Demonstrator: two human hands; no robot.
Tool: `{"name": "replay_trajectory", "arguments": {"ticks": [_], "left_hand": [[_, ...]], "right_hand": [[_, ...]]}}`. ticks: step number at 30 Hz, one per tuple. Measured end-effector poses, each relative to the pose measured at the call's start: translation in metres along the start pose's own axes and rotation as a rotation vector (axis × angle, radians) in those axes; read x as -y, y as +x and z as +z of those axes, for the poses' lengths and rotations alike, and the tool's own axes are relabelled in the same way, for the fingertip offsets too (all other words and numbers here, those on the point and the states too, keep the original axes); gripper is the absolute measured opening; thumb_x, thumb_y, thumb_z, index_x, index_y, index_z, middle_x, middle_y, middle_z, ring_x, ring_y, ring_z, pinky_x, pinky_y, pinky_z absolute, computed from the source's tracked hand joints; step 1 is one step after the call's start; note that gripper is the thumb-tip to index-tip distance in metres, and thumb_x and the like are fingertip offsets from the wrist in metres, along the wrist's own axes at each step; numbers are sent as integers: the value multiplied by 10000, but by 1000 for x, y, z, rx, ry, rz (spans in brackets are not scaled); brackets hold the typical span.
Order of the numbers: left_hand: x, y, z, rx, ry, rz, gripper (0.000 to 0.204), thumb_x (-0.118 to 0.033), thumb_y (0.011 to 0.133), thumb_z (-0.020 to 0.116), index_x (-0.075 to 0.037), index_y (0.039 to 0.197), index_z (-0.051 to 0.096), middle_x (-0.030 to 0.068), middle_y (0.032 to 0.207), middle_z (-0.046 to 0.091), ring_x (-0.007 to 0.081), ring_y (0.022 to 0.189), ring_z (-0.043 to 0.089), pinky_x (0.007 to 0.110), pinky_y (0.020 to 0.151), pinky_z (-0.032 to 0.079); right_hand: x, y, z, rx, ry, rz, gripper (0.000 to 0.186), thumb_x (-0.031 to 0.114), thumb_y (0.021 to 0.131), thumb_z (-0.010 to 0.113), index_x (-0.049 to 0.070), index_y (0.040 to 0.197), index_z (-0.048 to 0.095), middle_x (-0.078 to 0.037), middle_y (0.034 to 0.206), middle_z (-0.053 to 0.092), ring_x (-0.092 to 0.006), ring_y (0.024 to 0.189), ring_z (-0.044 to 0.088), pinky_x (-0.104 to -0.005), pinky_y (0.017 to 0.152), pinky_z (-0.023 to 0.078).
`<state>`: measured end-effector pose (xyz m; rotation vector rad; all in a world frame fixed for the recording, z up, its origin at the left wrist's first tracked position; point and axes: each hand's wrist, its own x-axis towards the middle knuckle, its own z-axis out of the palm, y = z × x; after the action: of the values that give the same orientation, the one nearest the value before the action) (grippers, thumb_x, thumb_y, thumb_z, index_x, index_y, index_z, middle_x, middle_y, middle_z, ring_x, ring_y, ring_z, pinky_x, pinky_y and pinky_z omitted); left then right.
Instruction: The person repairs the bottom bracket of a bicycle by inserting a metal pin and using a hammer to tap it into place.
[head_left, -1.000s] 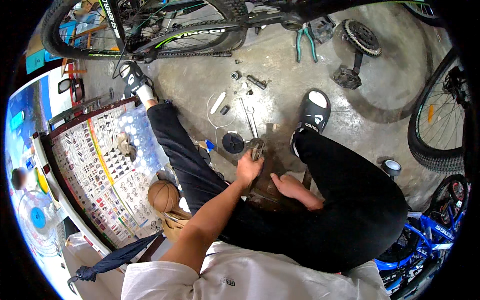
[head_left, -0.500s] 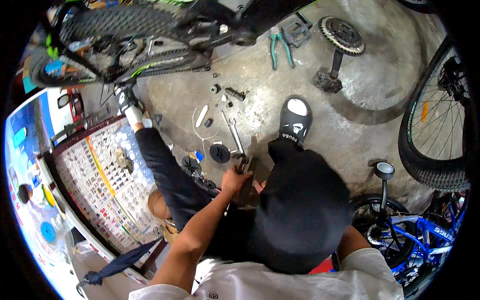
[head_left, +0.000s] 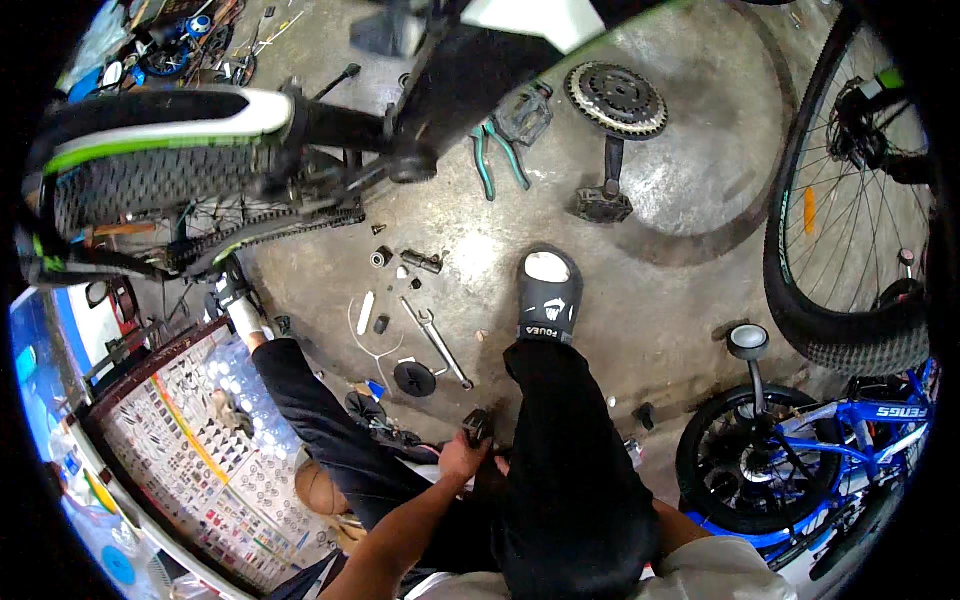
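My left hand [head_left: 463,458] is closed round a small dark, blocky part [head_left: 478,428], whose exact kind I cannot make out. My right hand [head_left: 502,465] is mostly hidden behind my raised right knee; only a bit of its fingers shows, close to the left hand. On the floor just ahead lies a silver wrench [head_left: 438,345]. Beside it is a round black disc [head_left: 415,378]. Farther off are a black cylindrical part [head_left: 422,261], a small ring-shaped part [head_left: 380,257] and a white tube [head_left: 366,312].
A bicycle [head_left: 170,190] stands across the far left. Teal-handled pliers [head_left: 497,160], a loose pedal [head_left: 525,112] and a crankset with chainrings [head_left: 617,100] lie ahead. A large wheel [head_left: 850,230] and blue bicycle [head_left: 850,440] are at right; a printed parts poster [head_left: 190,460] at left.
The view has shifted, so the floor things sit lower in the picture. My left hand, with the dark part, now shows a little farther from the wrench's near end.
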<state>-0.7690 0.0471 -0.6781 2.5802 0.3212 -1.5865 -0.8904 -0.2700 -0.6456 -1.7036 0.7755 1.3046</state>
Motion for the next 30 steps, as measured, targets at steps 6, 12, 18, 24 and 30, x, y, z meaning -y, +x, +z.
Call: {"name": "replay_trajectory", "arguments": {"ticks": [6,12,18,24,30], "left_hand": [[-35,36,-29,-86,-181,6,542,-442,811,745,-3,1112,641,259,1013,696,445,1020,643,492,852,504],[-14,97,-82,-492,-129,324,378,-320,903,701,12,1050,596,160,696,647,283,555,632,412,542,487],[-105,114,-116,-561,114,354,330,-277,898,691,-23,1050,546,234,793,665,474,768,636,530,678,486],[-127,136,-121,-557,183,491,305,-202,885,680,-55,1102,523,220,986,672,444,890,644,526,726,500],[-135,156,-110,-661,144,522,350,-204,843,714,-24,1077,526,245,933,669,468,849,641,532,720,505]], "right_hand": [[-18,5,36,-103,67,-22,388,332,1002,523,-28,997,669,-146,866,686,-257,785,622,-389,753,491],[10,40,45,-190,215,-138,333,296,998,554,-17,1018,668,-113,851,690,-207,755,621,-368,731,494],[8,81,-22,-562,911,-166,287,240,1026,542,-28,965,625,-63,721,606,-133,691,562,-305,663,463],[65,123,-117,-809,995,-329,281,247,1019,540,-14,977,636,-40,792,622,-100,692,548,-264,635,446],[184,154,-175,-603,804,-868,221,217,951,628,11,1026,652,-80,822,664,-106,720,608,-280,659,489]]}}
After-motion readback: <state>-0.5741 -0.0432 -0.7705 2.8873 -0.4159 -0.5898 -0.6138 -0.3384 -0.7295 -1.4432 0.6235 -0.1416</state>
